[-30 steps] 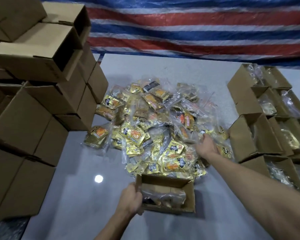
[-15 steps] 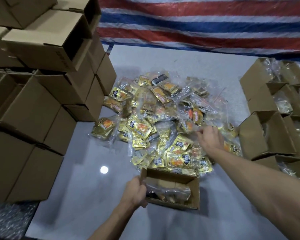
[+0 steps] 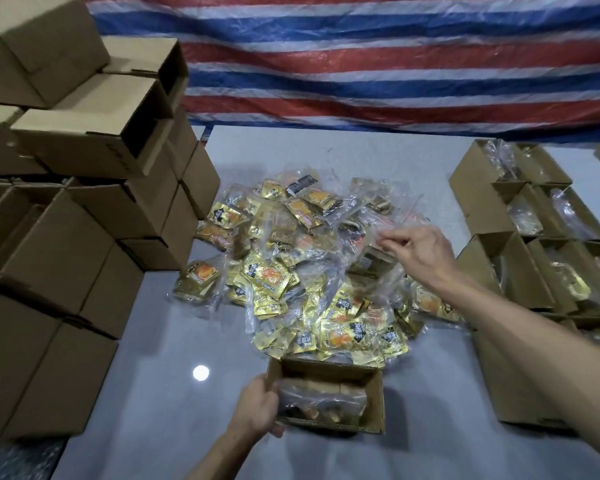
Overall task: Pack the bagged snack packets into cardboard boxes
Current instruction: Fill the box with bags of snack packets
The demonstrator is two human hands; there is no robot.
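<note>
Left of the heap of bagged snack packets (image 3: 291,282), touching its edge, plain cardboard boxes (image 3: 84,209) stand piled high, some with their open ends facing the heap. The grey bench (image 3: 174,427) carries everything, and a round spot of light (image 3: 200,372) shines on it near the heap's lower left. Just below the heap, the person's left grip (image 3: 257,408) is curled round the left wall of an open box (image 3: 374,407), which touches the heap's near edge and has one filled bag (image 3: 323,401) lying inside. Behind the heap hangs a red, white and blue striped tarp (image 3: 361,64). Over the heap's right side, the right grip (image 3: 420,251) pinches the plastic of a clear bag (image 3: 378,237) between thumb and fingertips. Right of the heap stand rows of open boxes (image 3: 506,268) with bags in them.
</note>
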